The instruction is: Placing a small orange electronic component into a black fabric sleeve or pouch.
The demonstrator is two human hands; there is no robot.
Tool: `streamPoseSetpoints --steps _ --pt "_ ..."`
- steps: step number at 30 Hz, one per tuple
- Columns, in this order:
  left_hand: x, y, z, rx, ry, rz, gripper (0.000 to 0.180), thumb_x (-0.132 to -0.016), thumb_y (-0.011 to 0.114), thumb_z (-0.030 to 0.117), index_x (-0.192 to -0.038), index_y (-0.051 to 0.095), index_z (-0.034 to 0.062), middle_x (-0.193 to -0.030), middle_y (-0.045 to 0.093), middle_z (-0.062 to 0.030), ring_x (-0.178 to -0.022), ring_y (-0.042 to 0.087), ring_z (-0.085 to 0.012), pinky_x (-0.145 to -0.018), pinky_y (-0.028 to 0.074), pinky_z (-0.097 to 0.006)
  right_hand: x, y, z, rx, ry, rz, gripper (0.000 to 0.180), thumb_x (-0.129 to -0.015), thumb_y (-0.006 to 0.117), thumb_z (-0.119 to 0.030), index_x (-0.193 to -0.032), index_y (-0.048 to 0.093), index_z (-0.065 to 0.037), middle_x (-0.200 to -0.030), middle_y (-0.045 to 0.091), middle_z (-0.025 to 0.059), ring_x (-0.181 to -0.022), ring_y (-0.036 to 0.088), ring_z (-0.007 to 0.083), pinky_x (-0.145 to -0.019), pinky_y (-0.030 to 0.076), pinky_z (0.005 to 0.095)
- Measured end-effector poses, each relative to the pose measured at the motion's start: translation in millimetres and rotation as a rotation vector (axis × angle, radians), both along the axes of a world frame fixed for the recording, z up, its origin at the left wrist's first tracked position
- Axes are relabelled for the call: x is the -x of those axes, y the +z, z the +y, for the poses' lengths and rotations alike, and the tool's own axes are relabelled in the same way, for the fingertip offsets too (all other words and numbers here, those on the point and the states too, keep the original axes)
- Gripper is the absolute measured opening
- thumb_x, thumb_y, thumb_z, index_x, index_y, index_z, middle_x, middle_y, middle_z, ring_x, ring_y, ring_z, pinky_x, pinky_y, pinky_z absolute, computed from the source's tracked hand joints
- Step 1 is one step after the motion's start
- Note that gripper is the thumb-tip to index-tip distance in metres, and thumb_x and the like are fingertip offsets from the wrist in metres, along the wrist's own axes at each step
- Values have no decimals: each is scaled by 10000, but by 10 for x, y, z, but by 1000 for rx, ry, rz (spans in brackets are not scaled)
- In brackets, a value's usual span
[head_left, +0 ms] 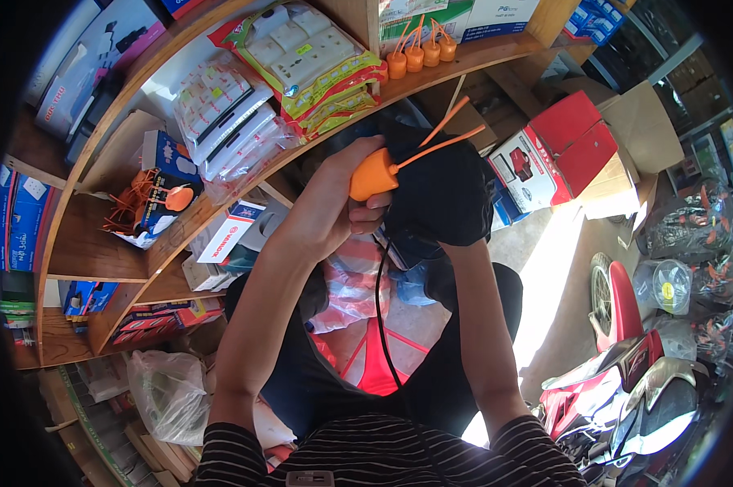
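My left hand [342,191] is closed around an orange bulb socket [372,175], its fingers curled beneath it. Two stiff orange wires [451,134] stick out from the socket toward the right. Just beside it is a dark, cap-like cloth thing [443,191], which covers my right hand. Only my right forearm [486,325] shows, running up to its lower edge, so I cannot see those fingers. Similar orange sockets [415,58] stand in a row on the shelf edge ahead. More orange pieces [176,197] lie in an opened carton at the left.
Curved wooden shelves [212,207] bend around my left and front, holding bagged white switch plates [220,114] and boxes. A red and white box [549,154] sits to the right. A red motorbike [626,381] stands lower right. A black cord [380,325] hangs between my knees.
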State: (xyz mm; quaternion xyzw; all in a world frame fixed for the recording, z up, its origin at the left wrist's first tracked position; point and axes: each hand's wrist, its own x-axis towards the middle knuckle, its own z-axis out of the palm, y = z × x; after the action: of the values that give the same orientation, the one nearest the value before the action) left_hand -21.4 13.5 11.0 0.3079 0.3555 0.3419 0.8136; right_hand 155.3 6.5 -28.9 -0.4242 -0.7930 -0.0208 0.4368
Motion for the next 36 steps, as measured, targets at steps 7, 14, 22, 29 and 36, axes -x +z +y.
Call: streamPoseSetpoints --steps 7,14,22,29,36 --pt "-53 127 -25 -127 39 240 307 -995 509 433 -950 514 129 -656 495 -16 -433 328 -35 -398 216 -207 13 88 -60 152 54 264 489 -675 755 -202 -1140 657 -88 -1034 652 100 -981 614 312 -830 480 427" --pt "0 181 -57 -236 -46 106 269 -1004 516 387 -996 522 118 -633 522 -19 -418 380 -56 -378 222 -191 -376 -144 79 361 212 1617 258 -977 571 -229 -1149 609 -41 -1086 660 103 -1024 629 227 -892 511 363" --pt "55 174 9 -358 110 -6 314 -1019 525 434 -1058 495 124 -759 569 -34 -498 480 -50 -405 272 -197 -352 -522 -180 211 -77 305 366 -901 645 -170 -1245 605 -53 -1254 607 139 -1225 551 320 -1064 419 439" --pt "94 122 5 -300 91 141 269 -1026 527 408 -1024 483 143 -748 534 23 -485 466 -56 -410 273 -196 164 -35 -160 -16 69 12 376 -771 703 -109 -1140 643 -70 -1178 620 143 -1169 555 356 -1026 433 447" --pt "27 64 -47 -587 88 262 295 -1052 465 412 -1165 461 139 -897 563 5 -618 499 -64 -512 372 -219 144 137 -136 33 48 147 215 -732 712 -90 -945 690 -90 -1101 657 100 -1089 599 326 -949 475 432"
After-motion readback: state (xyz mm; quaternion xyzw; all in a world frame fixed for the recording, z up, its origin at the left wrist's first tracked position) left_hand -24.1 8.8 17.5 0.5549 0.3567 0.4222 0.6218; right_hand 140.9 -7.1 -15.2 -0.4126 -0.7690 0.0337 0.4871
